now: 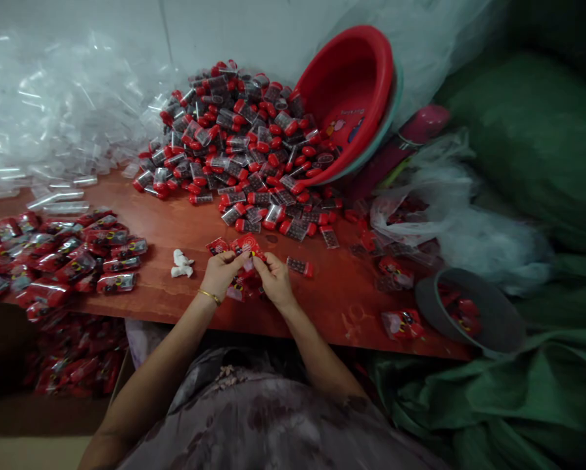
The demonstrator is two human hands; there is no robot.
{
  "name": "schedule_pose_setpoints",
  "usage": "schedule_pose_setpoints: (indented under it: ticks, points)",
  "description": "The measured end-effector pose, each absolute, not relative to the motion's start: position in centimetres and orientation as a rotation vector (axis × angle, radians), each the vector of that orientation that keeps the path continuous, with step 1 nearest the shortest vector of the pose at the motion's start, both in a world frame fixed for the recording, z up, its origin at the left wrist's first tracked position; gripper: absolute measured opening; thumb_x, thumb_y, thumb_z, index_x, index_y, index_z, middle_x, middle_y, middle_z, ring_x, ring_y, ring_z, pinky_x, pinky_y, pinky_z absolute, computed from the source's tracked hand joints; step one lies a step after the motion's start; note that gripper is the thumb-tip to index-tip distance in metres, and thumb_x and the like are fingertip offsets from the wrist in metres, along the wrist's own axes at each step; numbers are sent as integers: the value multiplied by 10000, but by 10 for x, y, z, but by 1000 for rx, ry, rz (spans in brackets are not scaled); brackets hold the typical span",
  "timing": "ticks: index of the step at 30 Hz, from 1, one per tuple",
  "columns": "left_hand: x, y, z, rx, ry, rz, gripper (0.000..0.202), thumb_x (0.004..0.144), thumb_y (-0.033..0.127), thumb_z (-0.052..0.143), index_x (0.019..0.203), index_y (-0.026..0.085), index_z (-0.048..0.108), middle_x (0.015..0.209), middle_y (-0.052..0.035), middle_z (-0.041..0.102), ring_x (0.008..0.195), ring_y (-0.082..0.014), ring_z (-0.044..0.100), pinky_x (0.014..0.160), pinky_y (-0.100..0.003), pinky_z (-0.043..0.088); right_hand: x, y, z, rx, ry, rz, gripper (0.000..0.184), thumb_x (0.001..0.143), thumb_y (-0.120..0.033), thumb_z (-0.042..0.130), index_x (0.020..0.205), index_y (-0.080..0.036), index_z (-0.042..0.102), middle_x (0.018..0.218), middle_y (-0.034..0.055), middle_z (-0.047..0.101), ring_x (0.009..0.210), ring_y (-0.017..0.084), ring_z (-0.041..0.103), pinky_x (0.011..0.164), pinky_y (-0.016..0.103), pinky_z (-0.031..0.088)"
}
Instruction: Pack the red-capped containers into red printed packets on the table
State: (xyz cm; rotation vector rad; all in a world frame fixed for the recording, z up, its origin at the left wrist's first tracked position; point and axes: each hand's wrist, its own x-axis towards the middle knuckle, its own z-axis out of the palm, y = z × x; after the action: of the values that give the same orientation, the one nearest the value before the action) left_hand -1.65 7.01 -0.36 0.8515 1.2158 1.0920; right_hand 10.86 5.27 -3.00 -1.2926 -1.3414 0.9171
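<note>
Both my left hand [223,274] and my right hand [275,277] pinch a small red printed packet [246,244] between thumbs and fingers, above the table's front part. More red packets [238,287] lie under and between the hands, partly hidden by them. Just right of my right hand lies a small clear tube with a red cap [300,266], dark inside. A crumpled white scrap [182,264] rests left of my left hand. Behind the hands rises a large pile of the same red-capped tubes [254,143].
A red basin [381,59] leans on its side against the pile. Clear empty tubes [68,111] are heaped at back left. Filled red packets [72,251] cover the left table edge, above a box of more. A grey bowl [498,320] and plastic bag [489,235] stand right.
</note>
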Motion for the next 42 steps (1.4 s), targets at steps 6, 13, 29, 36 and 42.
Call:
schedule_pose_setpoints:
  ticks: [6, 13, 29, 36, 42]
  points:
    - [-6, 62, -7, 945, 1233, 1155, 394, 524, 443, 787, 458, 139, 545, 440, 55, 464, 437, -47, 369, 435, -186, 306, 113, 46, -29, -1405, -1487, 749, 381, 893, -429, 358, 584, -209, 399, 532, -50, 400, 511, 99, 390, 518, 217, 308]
    - [-5, 59, 5, 656, 1177, 1150, 448, 353, 458, 845, 507, 134, 576, 500, 50, 515, 491, -62, 471, 519, -206, 431, 150, 40, -28, -1912, -1805, 90, 363, 881, -386, 449, 1102, -134, 587, 1119, 173, 610, 994, 287, 526, 875, 446, 369]
    - [2, 53, 2, 400, 1190, 991, 473, 382, 415, 859, 636, 142, 568, 629, -5, 642, 533, -110, 600, 504, -213, 461, 208, -7, -40, -2016, -1760, -214, 595, 803, -503, 527, 1255, -116, 503, 1191, 189, 577, 1000, 307, 521, 820, 430, 416]
    - [-2, 48, 8, 345, 1136, 942, 468, 404, 413, 861, 684, 148, 595, 650, -12, 659, 596, -125, 626, 554, -220, 472, 206, 18, -52, -1981, -1834, -43, 371, 881, -293, 388, 1111, -90, 598, 1039, 186, 659, 890, 273, 570, 788, 417, 424]
    - [1, 45, 13, 370, 1086, 900, 473, 397, 430, 861, 665, 137, 605, 666, -32, 677, 604, -125, 631, 550, -211, 473, 195, -8, -20, -1577, -1509, 715, 337, 900, -379, 375, 1022, -163, 603, 703, 44, 674, 522, 138, 583, 537, 262, 482]
